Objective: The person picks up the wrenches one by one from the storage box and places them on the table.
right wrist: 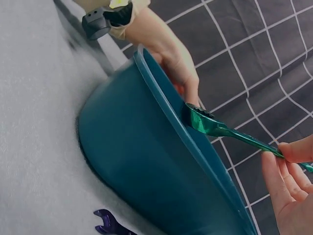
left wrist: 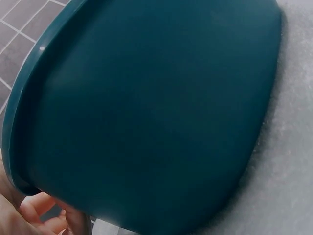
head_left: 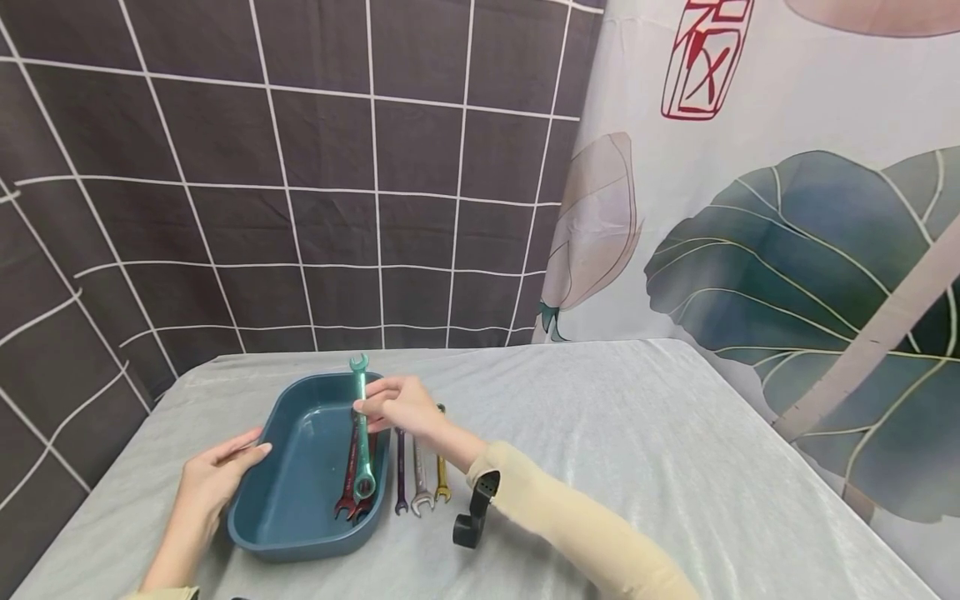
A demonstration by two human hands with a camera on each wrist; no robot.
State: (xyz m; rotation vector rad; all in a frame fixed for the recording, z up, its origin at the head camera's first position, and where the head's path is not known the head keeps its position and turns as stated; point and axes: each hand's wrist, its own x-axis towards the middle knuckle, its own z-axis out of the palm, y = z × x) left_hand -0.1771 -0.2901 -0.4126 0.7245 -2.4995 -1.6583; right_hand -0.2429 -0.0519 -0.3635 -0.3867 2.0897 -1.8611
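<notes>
My left hand (head_left: 210, 482) grips the left rim of a blue plastic basin (head_left: 292, 479), thumb over the edge and fingers on the outer wall. In the left wrist view the basin's outer side (left wrist: 156, 112) fills most of the picture. Between the thumb and fingers of my right hand (head_left: 405, 406) is a green combination wrench (head_left: 362, 450), held above the basin's right side. Its ring end (right wrist: 203, 120) hangs over the rim in the right wrist view. Red wrenches (head_left: 347, 492) lie inside the basin below it, partly hidden by the green one.
Right of the basin, a purple wrench (head_left: 401, 475), a silver wrench (head_left: 421, 482) and a yellow wrench (head_left: 442, 479) lie side by side on the grey cloth-covered table (head_left: 600, 433). My right forearm partly covers their upper ends. A dark gridded curtain (head_left: 315, 225) hangs behind.
</notes>
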